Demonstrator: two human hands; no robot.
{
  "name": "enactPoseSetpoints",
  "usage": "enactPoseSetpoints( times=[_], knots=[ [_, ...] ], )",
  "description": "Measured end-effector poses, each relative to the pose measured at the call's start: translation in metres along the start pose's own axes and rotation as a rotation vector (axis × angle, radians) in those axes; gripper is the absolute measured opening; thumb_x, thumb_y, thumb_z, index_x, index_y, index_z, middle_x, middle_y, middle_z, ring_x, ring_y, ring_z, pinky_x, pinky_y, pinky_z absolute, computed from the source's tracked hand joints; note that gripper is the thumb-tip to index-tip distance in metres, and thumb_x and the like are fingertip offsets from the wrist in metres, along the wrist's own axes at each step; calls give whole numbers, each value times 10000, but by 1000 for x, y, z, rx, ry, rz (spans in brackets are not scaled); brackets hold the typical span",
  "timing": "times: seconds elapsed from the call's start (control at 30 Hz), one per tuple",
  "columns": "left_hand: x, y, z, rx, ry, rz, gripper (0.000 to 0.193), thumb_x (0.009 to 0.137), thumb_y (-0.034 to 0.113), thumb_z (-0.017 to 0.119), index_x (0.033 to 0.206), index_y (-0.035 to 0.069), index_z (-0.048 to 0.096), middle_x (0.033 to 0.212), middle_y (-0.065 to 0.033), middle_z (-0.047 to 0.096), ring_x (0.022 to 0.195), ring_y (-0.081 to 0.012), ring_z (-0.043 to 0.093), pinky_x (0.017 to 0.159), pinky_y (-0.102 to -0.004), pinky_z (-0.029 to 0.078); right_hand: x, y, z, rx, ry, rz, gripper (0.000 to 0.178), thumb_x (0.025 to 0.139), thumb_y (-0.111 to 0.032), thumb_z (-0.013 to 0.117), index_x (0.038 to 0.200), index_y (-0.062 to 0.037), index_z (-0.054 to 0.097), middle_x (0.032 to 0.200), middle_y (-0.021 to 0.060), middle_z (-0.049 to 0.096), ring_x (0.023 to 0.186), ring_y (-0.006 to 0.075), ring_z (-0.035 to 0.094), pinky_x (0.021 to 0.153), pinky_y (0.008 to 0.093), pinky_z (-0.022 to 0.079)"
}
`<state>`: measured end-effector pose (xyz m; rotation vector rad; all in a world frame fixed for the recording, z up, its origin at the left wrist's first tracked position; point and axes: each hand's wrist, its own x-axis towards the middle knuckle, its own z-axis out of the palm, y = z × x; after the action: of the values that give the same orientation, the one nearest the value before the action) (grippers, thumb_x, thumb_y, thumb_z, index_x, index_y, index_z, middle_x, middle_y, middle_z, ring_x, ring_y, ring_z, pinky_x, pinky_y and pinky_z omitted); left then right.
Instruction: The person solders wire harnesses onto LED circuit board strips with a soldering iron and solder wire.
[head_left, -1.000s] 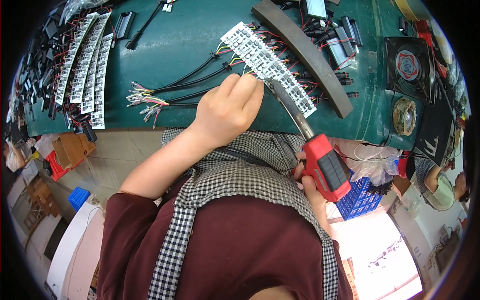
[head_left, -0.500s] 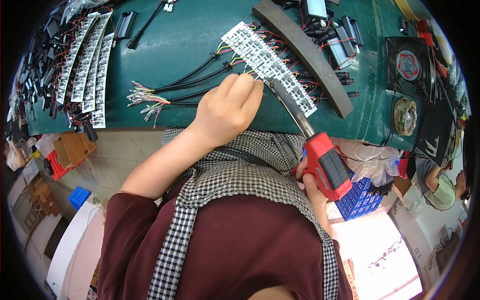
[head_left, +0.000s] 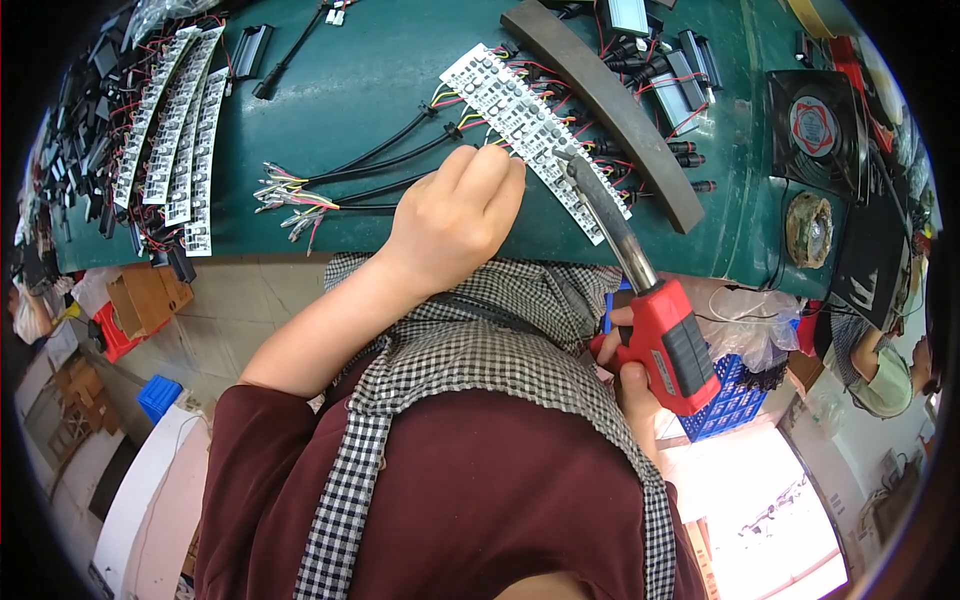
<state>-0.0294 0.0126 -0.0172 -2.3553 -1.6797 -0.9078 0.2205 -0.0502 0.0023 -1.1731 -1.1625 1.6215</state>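
Observation:
My left hand (head_left: pixel 455 215) is closed in a pinch at the near edge of a strip of white circuit boards (head_left: pixel 520 115). A black cable (head_left: pixel 405 187) runs in under it, and its thin wire ends are mostly hidden by my fingers. My right hand (head_left: pixel 630 385) is wrapped round the handle of a red and black soldering gun (head_left: pixel 682 350). The dark tip of the gun hangs over the boards, to the right of my left fingertips and apart from them. More black cables (head_left: pixel 380 155) with coloured wires join the boards' left edge.
A dark curved bar (head_left: pixel 610 110) lies right of the boards, near black connectors and grey housings (head_left: pixel 678 95). Farther right are a fan (head_left: pixel 815 130) and a round, crusted dish (head_left: pixel 810 232). More board strips (head_left: pixel 200 160) and housings crowd the green table's (head_left: pixel 300 110) left side.
The soldering gun has moved right, its tip drawing away from my left fingertips. My left hand has stayed nearly still.

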Motion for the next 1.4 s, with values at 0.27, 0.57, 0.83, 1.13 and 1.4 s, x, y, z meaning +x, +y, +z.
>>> enactPoseSetpoints(
  times=[0.27,0.57,0.83,1.13,1.4],
  knots=[
    [0,2,0,-11,7,-19,278,615,-9,637,891,-40,642,839,-93,512,630,-187,521,491,-276,423,3,-11,8,-64,18,12,628,733,-270,757,1152,107,480,884,120,636,589,134,565,553,244,451],
    [-2,1,-3,-74,-29,14,314,598,-4,634,910,-45,645,842,-105,524,644,-206,543,511,-287,446,7,-11,11,-118,40,2,568,740,-304,741,1082,105,544,767,74,631,570,115,560,581,240,449],
    [-2,2,-1,-59,-4,-13,307,618,3,639,924,-27,649,819,-93,505,672,-209,557,529,-278,464,1,8,-7,-287,-25,-45,560,747,-323,728,1112,69,569,800,66,648,660,129,609,673,260,485],
    [-3,2,0,-76,-17,-12,279,643,8,644,919,-29,643,816,-88,498,670,-205,554,526,-280,462,-7,30,-21,-647,-51,-169,500,658,-141,755,1107,8,592,1039,134,648,821,240,671,739,306,523],
    [-2,2,-1,-80,-33,-17,273,653,13,637,922,-32,638,806,-85,497,667,-202,551,529,-279,461,-4,22,-15,-553,-46,-156,669,719,-305,766,1220,43,492,874,86,667,750,191,662,702,290,515]
  ],
)
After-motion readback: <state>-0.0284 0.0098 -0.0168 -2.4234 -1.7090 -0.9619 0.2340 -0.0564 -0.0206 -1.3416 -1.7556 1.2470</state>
